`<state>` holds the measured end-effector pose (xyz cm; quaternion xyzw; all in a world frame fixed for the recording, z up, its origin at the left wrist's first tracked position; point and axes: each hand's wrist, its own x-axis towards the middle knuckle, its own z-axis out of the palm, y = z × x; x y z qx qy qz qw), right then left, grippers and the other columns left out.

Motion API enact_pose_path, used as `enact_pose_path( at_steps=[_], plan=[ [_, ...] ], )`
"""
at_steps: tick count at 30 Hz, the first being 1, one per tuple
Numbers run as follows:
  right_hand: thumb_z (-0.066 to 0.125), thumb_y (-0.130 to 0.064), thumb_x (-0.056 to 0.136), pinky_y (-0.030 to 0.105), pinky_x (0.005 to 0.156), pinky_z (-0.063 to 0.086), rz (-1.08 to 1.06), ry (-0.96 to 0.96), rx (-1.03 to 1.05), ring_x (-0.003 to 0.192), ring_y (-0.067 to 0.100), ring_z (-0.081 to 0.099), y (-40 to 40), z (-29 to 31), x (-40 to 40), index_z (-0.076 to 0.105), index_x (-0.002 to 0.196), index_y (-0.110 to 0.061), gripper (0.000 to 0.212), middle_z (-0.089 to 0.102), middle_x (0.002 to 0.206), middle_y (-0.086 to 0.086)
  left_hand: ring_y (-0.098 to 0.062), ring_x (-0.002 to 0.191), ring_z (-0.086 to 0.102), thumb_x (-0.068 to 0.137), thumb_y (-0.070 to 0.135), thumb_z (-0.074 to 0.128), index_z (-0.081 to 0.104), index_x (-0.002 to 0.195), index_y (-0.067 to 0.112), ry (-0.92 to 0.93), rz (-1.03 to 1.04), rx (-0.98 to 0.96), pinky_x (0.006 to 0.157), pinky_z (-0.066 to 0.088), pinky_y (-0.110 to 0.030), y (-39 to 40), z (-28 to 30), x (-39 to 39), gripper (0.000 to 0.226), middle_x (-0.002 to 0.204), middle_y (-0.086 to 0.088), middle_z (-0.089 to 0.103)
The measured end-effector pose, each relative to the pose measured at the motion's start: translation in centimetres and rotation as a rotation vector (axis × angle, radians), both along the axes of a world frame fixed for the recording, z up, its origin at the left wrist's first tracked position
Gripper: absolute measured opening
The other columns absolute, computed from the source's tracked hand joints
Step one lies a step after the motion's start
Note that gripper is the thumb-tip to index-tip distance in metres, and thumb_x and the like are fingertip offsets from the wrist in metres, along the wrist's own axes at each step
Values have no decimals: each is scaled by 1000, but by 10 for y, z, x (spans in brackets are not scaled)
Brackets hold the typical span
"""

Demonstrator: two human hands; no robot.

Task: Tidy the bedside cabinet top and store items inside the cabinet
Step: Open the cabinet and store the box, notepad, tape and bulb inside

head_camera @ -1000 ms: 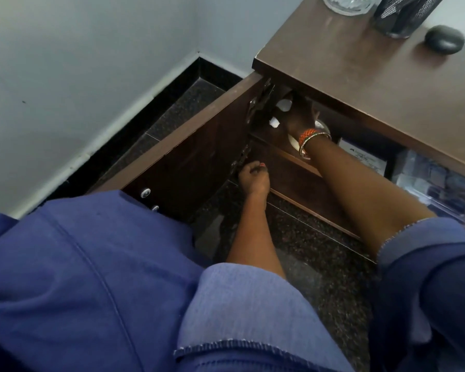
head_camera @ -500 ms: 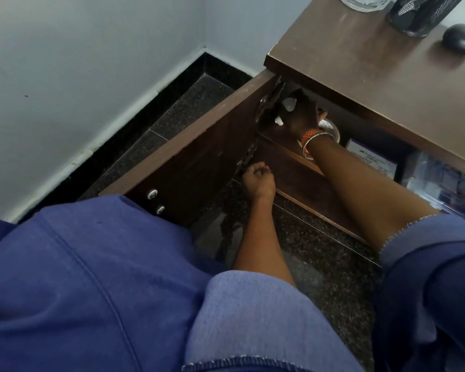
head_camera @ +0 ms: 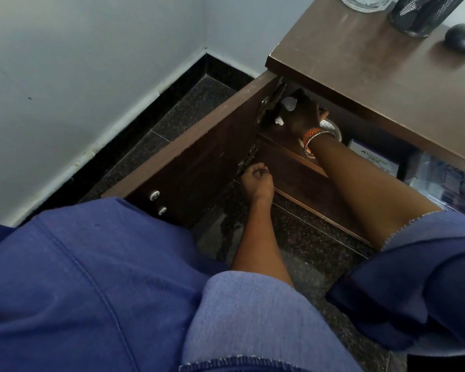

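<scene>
The brown bedside cabinet's top [head_camera: 373, 81] is at the upper right, and its door [head_camera: 199, 157] is swung open to the left. My right hand [head_camera: 305, 115], with bangles on the wrist, reaches onto the upper shelf by the top hinge. Its fingers are closed around a white crumpled object [head_camera: 287, 103]. My left hand [head_camera: 257, 181] is a fist low at the cabinet's front edge, beside the lower hinge, and nothing shows in it.
On the top stand a glass [head_camera: 365, 2], a black mesh holder [head_camera: 424, 14] and a black oval object [head_camera: 463, 38]. Inside are a round white lid [head_camera: 332, 127], a white box [head_camera: 373, 161] and a clear plastic container [head_camera: 446, 183]. The wall corner is at the left.
The view has drifted slightly, so the cabinet sits a little more to the right. Both hands stay in about the same places on the cabinet.
</scene>
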<state>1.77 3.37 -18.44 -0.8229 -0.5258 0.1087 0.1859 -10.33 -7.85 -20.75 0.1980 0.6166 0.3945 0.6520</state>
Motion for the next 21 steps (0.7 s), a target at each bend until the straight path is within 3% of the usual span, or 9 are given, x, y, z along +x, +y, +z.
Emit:
enact_pose_path(
  at_steps=[7,10,12,15,19,21],
  plan=[
    [51,-40,89,50,109,25,16,67,49,126,32,46,-5,5,-5,59,118,-13,40,56,130,12,-32,107,62,88,-2,50,60,113,1,22,14,20,92,50,-43,0,-1,-2,27,114,-19,65],
    [49,-38,89,50,107,32,69,70,43,124,35,47,-7,10,-8,62,114,-13,37,56,130,14,-25,90,61,88,-2,49,61,111,0,14,23,30,85,51,-41,1,-3,-3,25,114,-20,64],
    [46,-43,87,51,106,33,79,67,23,124,35,47,-7,9,-8,63,113,-16,41,55,130,14,-19,85,55,88,-2,50,61,111,0,17,20,37,88,51,-43,1,-4,-3,25,114,-19,64],
    [45,-48,83,51,107,31,43,98,77,123,34,49,-9,11,-10,63,112,-16,46,59,128,13,-25,89,60,88,-2,50,61,111,0,25,20,39,91,50,-45,1,-4,-4,25,114,-20,64],
    [50,-40,93,32,107,20,-31,4,72,129,28,43,-10,11,-8,58,124,-11,43,55,134,10,-31,102,62,88,-2,50,61,111,1,37,19,31,90,50,-42,1,-4,-3,25,114,-19,64],
    [50,-46,92,36,110,16,-54,-47,78,131,27,40,-12,10,-6,56,127,-13,48,52,137,10,-34,107,61,88,-2,51,61,110,1,33,18,25,90,50,-43,2,-5,-3,25,113,-19,64]
  ],
)
